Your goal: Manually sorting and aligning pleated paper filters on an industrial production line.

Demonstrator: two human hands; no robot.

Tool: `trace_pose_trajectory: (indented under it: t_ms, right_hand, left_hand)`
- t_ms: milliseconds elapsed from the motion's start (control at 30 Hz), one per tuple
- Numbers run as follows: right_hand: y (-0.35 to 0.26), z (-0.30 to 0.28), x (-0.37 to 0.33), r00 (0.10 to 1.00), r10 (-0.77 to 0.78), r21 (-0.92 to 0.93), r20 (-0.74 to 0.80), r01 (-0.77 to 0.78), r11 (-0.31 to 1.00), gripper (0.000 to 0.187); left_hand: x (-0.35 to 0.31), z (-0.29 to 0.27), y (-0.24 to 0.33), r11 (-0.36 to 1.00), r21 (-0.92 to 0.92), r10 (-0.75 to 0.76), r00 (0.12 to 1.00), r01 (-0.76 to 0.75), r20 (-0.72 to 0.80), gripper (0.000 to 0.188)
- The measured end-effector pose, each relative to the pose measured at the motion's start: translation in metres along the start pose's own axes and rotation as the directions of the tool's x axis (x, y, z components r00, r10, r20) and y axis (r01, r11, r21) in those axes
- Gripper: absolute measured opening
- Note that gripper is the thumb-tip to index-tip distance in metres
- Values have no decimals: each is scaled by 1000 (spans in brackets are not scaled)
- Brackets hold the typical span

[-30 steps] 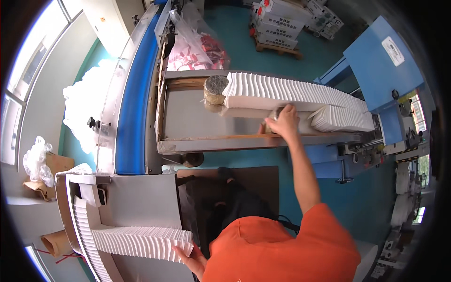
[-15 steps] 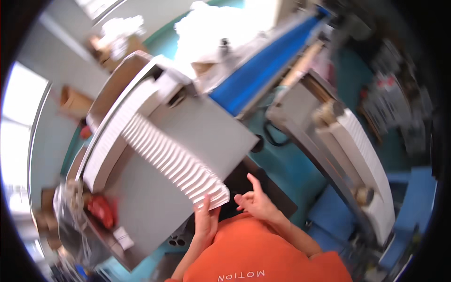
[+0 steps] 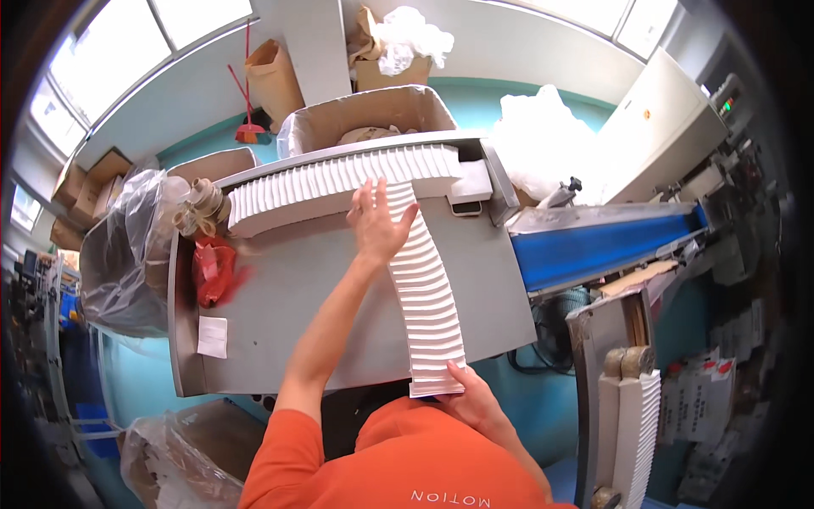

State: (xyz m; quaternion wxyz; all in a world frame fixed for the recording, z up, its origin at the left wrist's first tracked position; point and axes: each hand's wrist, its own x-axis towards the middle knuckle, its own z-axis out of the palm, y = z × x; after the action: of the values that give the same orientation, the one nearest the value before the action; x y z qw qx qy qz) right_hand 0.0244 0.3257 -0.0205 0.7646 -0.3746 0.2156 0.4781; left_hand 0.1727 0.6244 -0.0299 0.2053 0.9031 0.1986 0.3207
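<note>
A long row of thin white folded pieces [image 3: 430, 284], packed face to face, runs across the grey table from its near edge toward the back. I cannot tell whether they are paper or card. My left hand [image 3: 383, 227] lies over the far end of this row, fingers spread. At the near end my right hand [image 3: 473, 397] grips the last pieces, its thumb on top and its other fingers partly hidden underneath. A second white row [image 3: 339, 182] curves along the table's back edge, touching or nearly touching the first row's far end.
The grey table [image 3: 297, 297] has raised rims. On its left lie a red plastic bag [image 3: 214, 270], a white paper slip [image 3: 213, 337] and tape rolls [image 3: 202, 208]. A blue conveyor belt [image 3: 602, 248] adjoins on the right. Cartons with plastic liners [image 3: 369, 110] stand behind.
The view has swung round to face the table. My left hand has gone from the row's near end to its far end. My right hand, free before, now grips the near end.
</note>
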Motion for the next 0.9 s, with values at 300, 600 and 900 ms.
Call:
trace_pose_trajectory:
  t_ms: [300,600,900]
  right_hand:
    - [-47,-21,0,988,83,-89,129,-72,993,47]
    - [-176,-46,54,770,-606,-979,200,175,-101,69]
    - [-186,-60,95,982,-143,-271,-126,105,957,32]
  left_hand:
    - [9,20,-2,960,273,-114,976,59,188,90]
    - [-108,-118,5,548,520,-788,614,655,57,84]
    - [-184,-133,-12,598,293,-746,652,746,-137,91]
